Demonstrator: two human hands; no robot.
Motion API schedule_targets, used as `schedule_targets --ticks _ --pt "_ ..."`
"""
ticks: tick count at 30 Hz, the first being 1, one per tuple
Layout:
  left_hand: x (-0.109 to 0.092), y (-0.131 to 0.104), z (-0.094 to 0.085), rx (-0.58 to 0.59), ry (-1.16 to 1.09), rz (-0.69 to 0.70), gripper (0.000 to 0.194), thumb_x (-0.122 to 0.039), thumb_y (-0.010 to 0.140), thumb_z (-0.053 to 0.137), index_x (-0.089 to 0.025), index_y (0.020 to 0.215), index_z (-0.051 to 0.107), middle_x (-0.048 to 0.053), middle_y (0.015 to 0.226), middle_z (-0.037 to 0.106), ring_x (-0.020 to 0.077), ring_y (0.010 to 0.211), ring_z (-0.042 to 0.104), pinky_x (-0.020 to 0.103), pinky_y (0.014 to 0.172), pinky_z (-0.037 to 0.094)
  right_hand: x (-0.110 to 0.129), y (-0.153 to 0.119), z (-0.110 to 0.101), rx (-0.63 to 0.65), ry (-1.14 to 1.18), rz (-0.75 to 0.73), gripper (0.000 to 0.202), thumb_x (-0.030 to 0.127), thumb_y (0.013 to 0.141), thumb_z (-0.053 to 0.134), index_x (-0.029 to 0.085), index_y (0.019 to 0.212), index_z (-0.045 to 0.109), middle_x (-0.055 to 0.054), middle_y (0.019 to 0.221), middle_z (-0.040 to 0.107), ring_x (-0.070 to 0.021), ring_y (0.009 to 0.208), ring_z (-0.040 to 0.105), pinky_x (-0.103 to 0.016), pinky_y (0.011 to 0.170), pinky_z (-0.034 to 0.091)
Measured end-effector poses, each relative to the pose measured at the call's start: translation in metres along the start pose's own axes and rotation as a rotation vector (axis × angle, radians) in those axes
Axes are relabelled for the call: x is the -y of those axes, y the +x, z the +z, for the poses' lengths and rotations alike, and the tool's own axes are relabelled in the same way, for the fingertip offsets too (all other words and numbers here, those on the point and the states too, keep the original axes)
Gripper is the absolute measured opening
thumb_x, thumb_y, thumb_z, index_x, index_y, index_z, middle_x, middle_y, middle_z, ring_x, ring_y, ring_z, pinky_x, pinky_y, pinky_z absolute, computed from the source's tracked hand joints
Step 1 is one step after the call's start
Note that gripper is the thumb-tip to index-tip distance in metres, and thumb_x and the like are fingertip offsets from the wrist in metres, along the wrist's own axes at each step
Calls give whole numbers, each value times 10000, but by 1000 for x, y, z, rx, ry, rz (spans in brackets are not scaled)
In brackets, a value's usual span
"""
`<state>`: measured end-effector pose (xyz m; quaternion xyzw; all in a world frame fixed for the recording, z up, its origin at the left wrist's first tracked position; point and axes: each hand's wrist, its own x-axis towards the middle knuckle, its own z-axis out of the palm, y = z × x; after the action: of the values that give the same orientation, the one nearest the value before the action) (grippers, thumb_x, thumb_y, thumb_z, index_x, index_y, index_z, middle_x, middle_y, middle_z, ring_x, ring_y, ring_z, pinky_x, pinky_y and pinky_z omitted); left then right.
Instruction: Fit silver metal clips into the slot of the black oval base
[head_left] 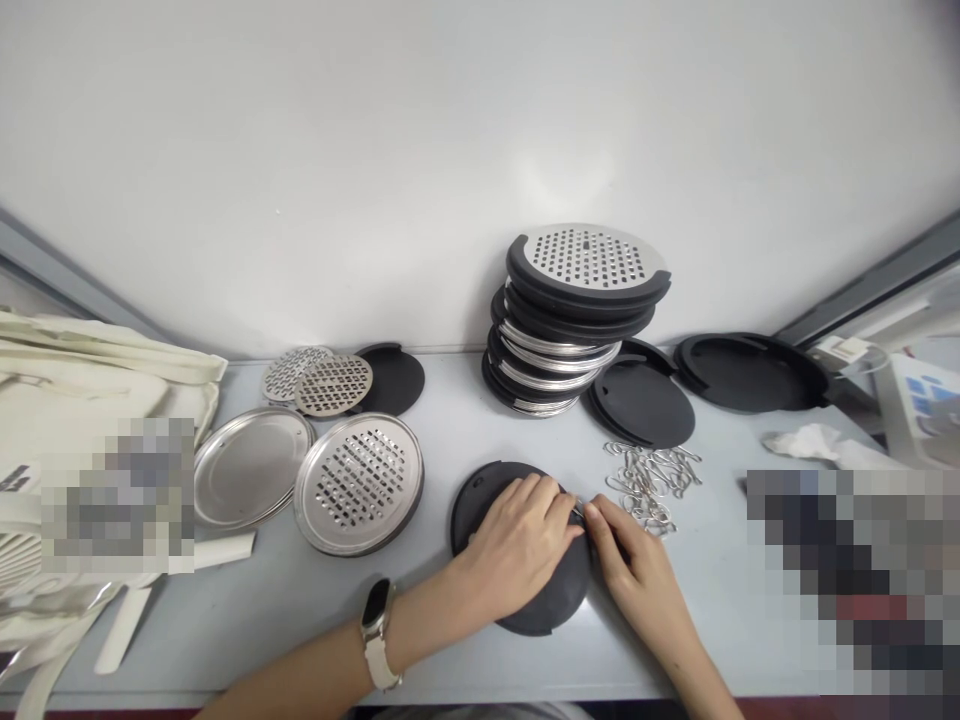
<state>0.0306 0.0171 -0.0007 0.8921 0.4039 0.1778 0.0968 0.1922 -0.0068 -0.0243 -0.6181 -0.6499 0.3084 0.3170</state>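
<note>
A round black plate lies on the table near its front edge. My left hand rests across the plate, fingers together and bent over its right side. At that side my right hand is closed, thumb and fingertips against a small metal piece that shows between the two hands. Fingers hide most of this piece, so its shape and which hand grips it are unclear. Just behind my right hand lies a loose pile of bent metal wire hooks.
Behind the plate stands a tall stack of black holders and metal discs. More black plates lie right of it. Perforated grater discs and plain metal discs sit left. Cream bags cover the far left.
</note>
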Motion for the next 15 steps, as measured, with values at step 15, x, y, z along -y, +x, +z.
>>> schedule_targets --ticks 15 --pt "-3 2 -4 26 -15 -32 188 -248 951 433 -159 1104 498 44 946 517 204 886 495 348 776 456 0 7 -6 85 -44 -6 338 405 976 331 225 702 416 0 655 533 -177 621 523 -280 616 399"
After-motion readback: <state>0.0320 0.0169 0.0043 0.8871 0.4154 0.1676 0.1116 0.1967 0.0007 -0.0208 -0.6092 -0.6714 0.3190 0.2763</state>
